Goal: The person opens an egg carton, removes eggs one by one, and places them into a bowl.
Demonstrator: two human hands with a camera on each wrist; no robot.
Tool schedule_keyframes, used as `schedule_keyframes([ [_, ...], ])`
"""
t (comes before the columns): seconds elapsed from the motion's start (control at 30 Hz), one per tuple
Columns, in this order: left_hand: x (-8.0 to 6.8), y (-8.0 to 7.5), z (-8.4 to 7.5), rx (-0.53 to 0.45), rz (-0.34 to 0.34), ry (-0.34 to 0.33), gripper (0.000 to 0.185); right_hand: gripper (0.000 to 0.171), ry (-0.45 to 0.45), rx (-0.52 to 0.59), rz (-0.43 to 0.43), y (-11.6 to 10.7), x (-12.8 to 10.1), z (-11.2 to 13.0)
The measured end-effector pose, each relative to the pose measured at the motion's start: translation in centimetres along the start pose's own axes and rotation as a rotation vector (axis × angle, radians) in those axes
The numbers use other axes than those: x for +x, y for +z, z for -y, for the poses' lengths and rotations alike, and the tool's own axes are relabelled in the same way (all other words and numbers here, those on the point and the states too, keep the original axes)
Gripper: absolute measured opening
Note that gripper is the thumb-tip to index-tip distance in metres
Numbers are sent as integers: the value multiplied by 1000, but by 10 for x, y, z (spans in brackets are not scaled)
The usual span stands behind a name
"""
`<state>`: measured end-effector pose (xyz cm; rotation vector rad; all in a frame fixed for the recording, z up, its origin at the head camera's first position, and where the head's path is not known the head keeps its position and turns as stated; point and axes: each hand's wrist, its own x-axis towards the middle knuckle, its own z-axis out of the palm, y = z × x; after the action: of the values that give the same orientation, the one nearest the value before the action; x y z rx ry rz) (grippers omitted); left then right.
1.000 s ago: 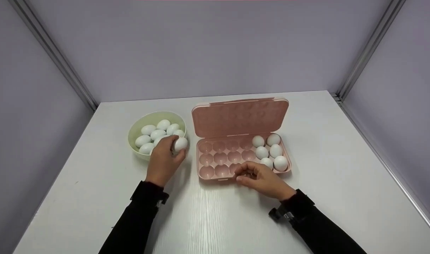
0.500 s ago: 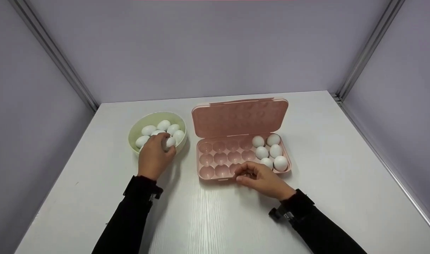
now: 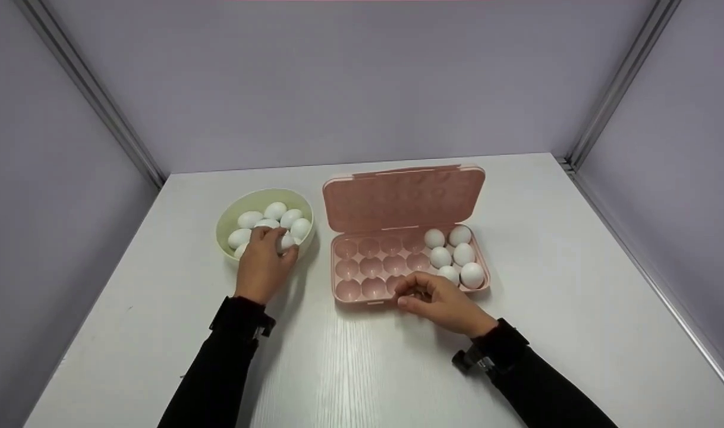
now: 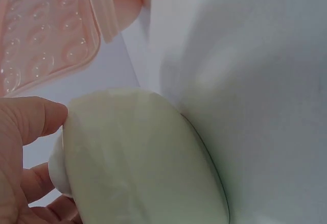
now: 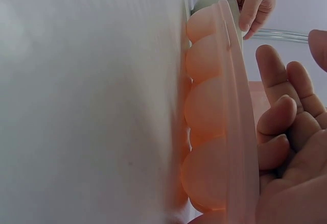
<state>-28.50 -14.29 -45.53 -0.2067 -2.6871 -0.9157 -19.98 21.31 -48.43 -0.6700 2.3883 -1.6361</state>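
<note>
Head: left of centre, the left hand curls round an egg at the bowl. Left wrist: snagging its rim could loosen the egg. Right wrist: lower right, the right hand, loosely curled, empty, could nudge the carton.

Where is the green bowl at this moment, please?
In the head view, the bowl stands on the table, left of the pink carton, the left hand over its near rim.
</note>
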Motion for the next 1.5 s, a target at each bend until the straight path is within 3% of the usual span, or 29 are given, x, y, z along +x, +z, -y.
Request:
schedule_keyframes([
  [0.2,-4,5,4,106,-29,27,54,22,2,16,4,0,-1,1],
  [0.5,-15,8,2,212,-147,112,52,23,17,15,4,-1,0,2],
  [0.67,-27,14,-8,181,-303,247,44,24,27,35,8,-1,0,2],
  [0.77,-35,21,-19,140,-357,332,40,23,24,32,4,-1,0,2],
  [0.87,-46,29,-31,98,-327,385,39,23,24,26,2,-2,-1,1],
  [1.17,-81,46,-59,47,-147,520,34,24,5,22,3,0,0,3],
  [1.33,-92,46,-67,42,-132,585,36,23,-32,1,12,0,1,2],
  [1.5,-96,48,-70,24,-141,607,35,23,-48,-13,5,-1,0,0],
])
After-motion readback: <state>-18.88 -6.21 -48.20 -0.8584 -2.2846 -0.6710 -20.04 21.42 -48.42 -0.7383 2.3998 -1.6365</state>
